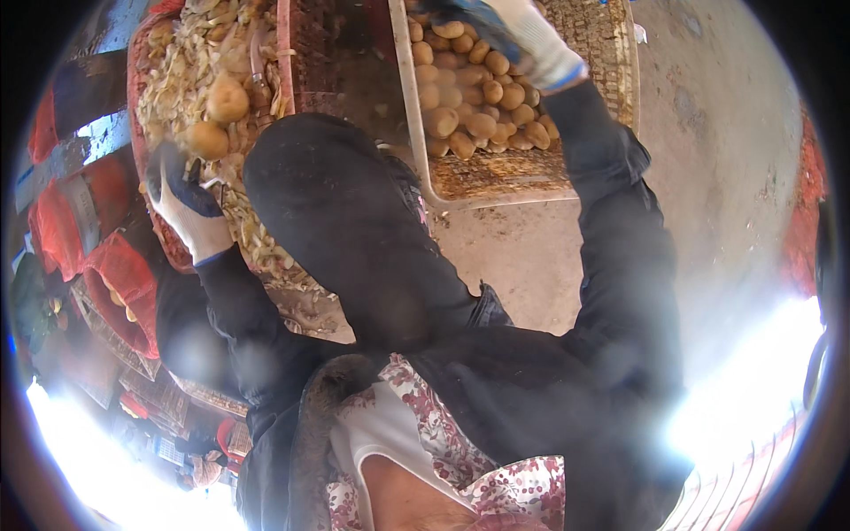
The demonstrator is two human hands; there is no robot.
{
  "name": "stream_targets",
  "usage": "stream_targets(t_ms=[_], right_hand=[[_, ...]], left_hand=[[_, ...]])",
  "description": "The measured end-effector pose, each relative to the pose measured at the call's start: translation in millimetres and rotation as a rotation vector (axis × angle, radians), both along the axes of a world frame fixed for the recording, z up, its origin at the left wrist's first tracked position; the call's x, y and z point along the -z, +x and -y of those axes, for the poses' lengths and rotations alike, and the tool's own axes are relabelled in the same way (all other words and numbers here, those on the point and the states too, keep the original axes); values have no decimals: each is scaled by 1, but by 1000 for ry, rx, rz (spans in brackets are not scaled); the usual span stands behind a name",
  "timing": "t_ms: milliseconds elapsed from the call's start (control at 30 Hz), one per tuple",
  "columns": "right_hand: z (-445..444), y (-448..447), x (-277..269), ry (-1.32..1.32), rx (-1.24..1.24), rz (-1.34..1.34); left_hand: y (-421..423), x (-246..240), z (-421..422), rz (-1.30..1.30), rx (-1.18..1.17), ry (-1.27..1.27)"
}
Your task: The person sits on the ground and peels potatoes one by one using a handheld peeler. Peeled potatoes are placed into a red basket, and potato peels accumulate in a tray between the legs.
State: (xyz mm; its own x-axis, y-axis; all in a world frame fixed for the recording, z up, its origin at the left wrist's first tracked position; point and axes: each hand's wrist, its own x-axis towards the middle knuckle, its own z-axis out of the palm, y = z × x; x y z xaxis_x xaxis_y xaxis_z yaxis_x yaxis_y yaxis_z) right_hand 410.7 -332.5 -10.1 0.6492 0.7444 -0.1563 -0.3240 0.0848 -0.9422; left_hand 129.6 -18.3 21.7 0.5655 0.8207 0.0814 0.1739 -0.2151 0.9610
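My left hand (189, 209), in a white glove with a dark blue coated palm, is at the near left side of a red plastic basket (285, 60) of peelings. Its thumb and blurred fingers are apart, and I see nothing gripped between them. Just beyond the fingers, two large potatoes (227, 98) lie on the pale peelings (186, 66). A tool with a curved metal end (256, 56) lies among the peelings. My right hand (524, 36), in a matching glove, reaches over several smaller potatoes (481, 125) in a pale-rimmed crate (417, 156). Its fingers are blurred and partly cut off by the top edge.
My bent knee (319, 179) in dark trousers comes between the basket and the crate. Red mesh sacks (123, 279) stand along the left, one with potatoes inside. Concrete floor (710, 133) extends to the right, with more red mesh (802, 206) at the far edge.
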Motion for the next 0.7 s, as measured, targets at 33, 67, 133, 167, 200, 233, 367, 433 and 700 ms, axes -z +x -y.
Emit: stream_targets(t_ms=[33,67,133,167,200,233,367,433,700], right_hand=[[11,-14,21,308,-36,-1],[40,-7,53,-43,4,231],[68,-19,96,-611,-122,503],[69,-37,97,-821,-268,597],[81,-51,133,-1025,-401,664],[72,-66,152,-1330,-669,733],[44,-105,121,-1448,-998,926],[72,-98,148,-1298,-1000,1016],[68,-102,116,-1129,-585,583]], left_hand=[[5,-4,6,73,-154,-209],[4,0,3,41,-85,-82],[11,-23,21,42,-4,34],[20,-38,39,79,34,23],[32,-53,57,124,89,4],[41,-59,72,241,157,-91],[53,-64,142,396,222,-441],[60,-62,168,437,187,-727],[72,-37,159,531,490,-983]])
